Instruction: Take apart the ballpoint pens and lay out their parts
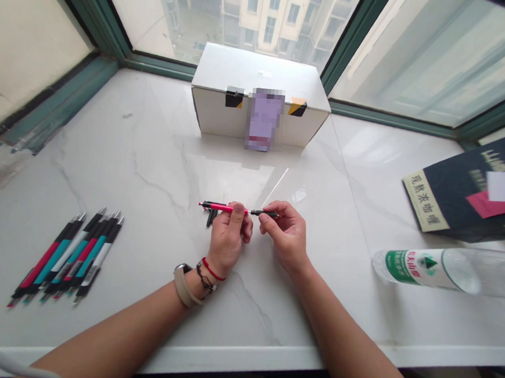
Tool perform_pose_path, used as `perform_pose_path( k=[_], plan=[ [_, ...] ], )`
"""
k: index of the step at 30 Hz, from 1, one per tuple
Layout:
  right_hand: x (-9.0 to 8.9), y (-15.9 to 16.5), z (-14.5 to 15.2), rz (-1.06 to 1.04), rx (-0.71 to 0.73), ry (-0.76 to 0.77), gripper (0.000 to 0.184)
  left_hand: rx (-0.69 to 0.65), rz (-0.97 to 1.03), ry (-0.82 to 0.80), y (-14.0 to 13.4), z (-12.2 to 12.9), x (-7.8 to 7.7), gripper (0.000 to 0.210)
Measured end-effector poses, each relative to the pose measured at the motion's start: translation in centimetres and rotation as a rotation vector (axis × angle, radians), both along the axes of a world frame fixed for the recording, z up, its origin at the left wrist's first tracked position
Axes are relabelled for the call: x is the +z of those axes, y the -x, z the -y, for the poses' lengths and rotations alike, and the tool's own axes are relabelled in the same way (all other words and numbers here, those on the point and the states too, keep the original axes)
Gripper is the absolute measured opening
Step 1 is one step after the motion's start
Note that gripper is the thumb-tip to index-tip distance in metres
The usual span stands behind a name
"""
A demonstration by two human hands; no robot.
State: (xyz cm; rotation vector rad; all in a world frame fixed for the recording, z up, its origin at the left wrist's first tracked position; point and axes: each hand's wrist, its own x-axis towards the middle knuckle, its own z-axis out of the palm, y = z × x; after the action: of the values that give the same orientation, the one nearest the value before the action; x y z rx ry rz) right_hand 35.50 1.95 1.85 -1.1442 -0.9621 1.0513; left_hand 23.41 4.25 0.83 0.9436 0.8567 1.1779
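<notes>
My left hand [228, 231] is closed around the red barrel of a ballpoint pen [225, 208], its thumb lying on top. A black grip section [264, 213] at the pen's right end is pinched between the thumb and fingers of my right hand [287, 232]. A narrow light-coloured piece shows between the red barrel and the black section; whether the two are joined I cannot tell. Behind my left hand, small black pen parts [211, 216] lie on the white marble-patterned counter [148, 285], partly hidden by the hand and the pen.
Several pens [70, 256] in red, teal and white lie side by side at left. A white box [261, 76] with a blurred purple item [264, 120] on its front stands by the window. At right are a lying water bottle [451, 270] and a dark paper bag [458, 182].
</notes>
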Motion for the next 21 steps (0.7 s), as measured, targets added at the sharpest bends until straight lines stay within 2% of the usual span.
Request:
perform_pose_path(
  k=[11,21],
  plan=[
    [-0.2,-1.2,-1.0,-0.413,-0.143,0.100,0.019,0.037,0.040,0.053,0.0,0.0,0.0,0.042],
    [-0.6,-1.6,-1.3,-0.482,-0.182,0.146,0.023,0.035,0.054,0.054,0.2,0.0,0.3,0.033]
  ],
)
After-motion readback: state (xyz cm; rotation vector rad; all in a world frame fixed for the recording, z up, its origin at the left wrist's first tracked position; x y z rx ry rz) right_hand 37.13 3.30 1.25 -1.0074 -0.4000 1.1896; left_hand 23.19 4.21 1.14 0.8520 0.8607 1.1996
